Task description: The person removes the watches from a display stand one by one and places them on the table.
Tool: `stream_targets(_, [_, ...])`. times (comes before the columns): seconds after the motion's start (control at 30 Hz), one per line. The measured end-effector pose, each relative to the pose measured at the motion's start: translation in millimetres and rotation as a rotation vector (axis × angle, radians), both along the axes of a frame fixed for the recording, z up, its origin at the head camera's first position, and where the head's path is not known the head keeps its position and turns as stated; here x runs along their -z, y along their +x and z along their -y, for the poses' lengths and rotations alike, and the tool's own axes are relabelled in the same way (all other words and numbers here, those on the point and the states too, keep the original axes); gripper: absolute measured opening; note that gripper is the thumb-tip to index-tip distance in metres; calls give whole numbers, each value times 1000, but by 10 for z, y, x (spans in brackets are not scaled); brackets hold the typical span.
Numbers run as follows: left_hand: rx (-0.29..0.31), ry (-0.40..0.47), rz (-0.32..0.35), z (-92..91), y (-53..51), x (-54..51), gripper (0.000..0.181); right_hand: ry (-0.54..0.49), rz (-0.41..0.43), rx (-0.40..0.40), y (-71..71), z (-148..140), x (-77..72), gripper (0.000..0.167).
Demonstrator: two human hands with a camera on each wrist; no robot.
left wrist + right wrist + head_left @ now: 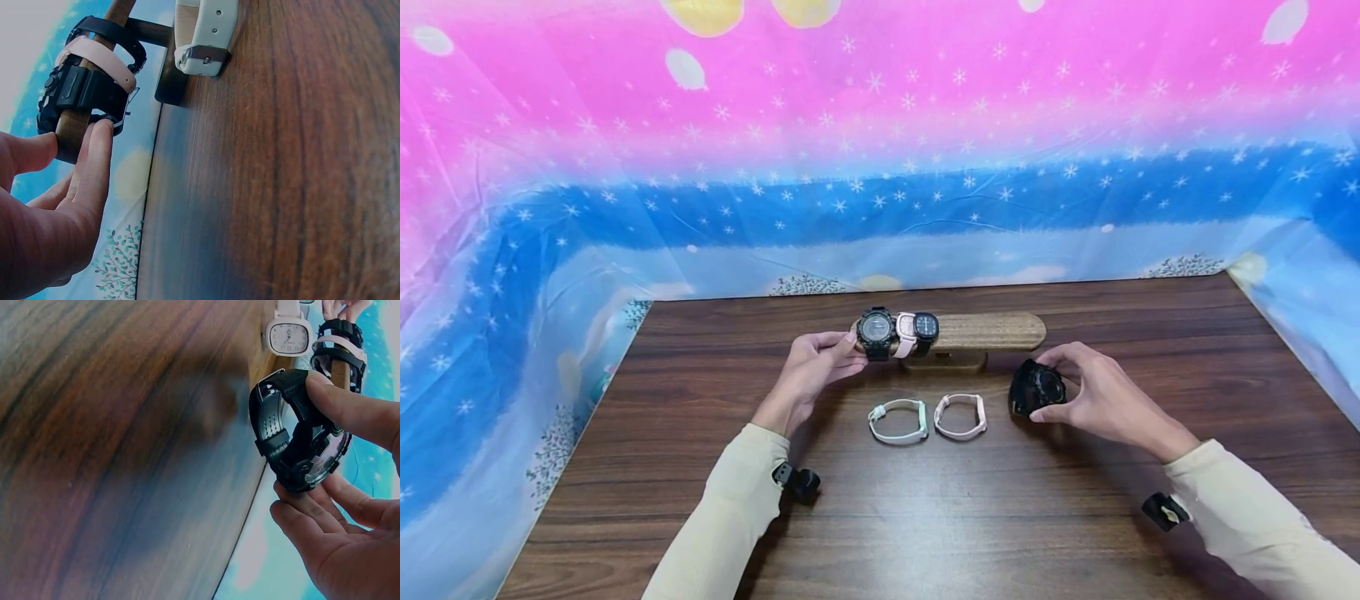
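Black watch (pixel 1027 390), tilted, dial (pixel 1050 386) up and rightward

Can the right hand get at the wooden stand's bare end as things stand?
Probably yes: the right hand, holding a black watch, is close by, and nothing visible blocks the bare end of the wooden stand.

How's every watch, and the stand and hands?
Wooden stand: upright, three watches around it
Left hand: gripping the stand's end
Chunky black watch: around the stand
Pink watch: around the stand
Square black watch: around the stand
Mint watch: closed loop on table
Pale pink watch: closed loop on table
Held black watch: closed loop
Right hand: gripping that watch
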State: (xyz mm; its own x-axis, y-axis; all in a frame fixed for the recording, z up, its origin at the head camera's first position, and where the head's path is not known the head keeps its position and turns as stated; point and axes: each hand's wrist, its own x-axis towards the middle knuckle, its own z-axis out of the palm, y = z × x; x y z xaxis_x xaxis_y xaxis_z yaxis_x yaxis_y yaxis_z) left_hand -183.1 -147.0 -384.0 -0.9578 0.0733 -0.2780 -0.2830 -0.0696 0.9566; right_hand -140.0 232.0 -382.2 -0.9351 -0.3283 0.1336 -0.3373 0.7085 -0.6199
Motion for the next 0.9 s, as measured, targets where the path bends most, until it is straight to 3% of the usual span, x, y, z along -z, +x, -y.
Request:
stream_targets(0.6, [-2, 0, -12, 8, 1, 10, 39, -148, 169, -82, 31, 21, 63, 64])
stream_targets(0.9, [5, -4, -12, 6, 2, 12, 40, -120, 138, -117, 17, 19, 121, 60])
